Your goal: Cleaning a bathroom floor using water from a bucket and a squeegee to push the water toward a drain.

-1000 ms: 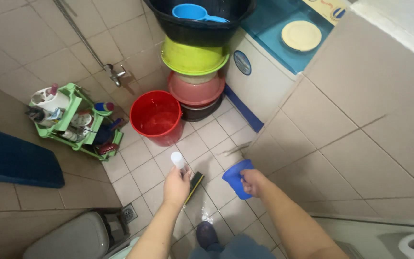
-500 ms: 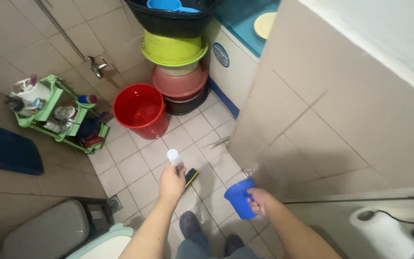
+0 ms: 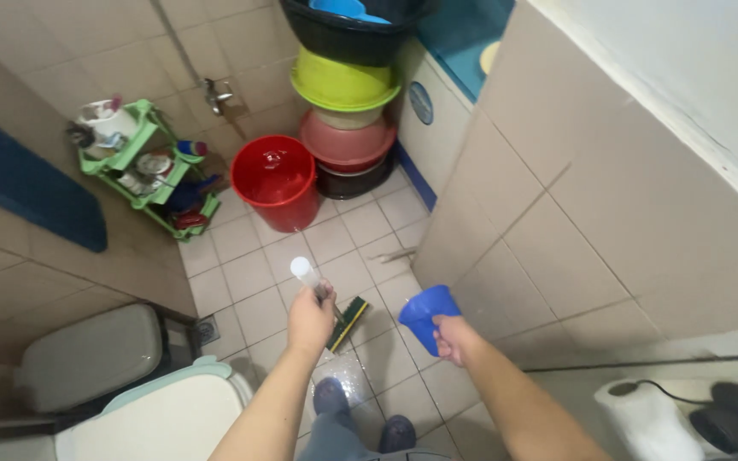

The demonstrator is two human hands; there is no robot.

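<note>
Blue plastic cup (image 3: 426, 316) sits tilted in my right hand (image 3: 453, 338), fingers closed around it beside the tiled wall. My left hand (image 3: 310, 318) grips a white-handled scrub brush (image 3: 326, 297) over the wet tiled floor (image 3: 254, 273), near the red bucket (image 3: 277, 181).

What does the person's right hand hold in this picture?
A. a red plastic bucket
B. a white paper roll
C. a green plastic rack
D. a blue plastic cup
D: the right hand grips the blue plastic cup beside the tiled wall, while the red plastic bucket stands apart on the floor.
</note>
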